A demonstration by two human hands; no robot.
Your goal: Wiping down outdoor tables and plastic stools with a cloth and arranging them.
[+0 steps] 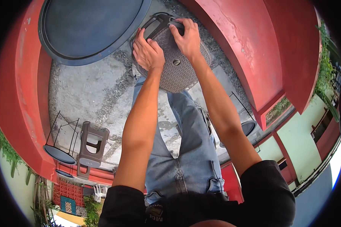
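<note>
A brown plastic stool with a textured seat and a small round hole in it is in front of my legs. At its left side my left hand touches the edge, fingers stretched out and thumb apart. My right hand is at the stool's far edge, fingers bent over and thumb pressed in. Under those fingers shows a dark grey piece; whether it is a cloth or part of the stool, I cannot tell.
A large round dark tabletop fills the far left. Red walls stand on both sides of the grey concrete floor. Another brown stool lies behind on the left, beside a round black stand. A second round stand is at right.
</note>
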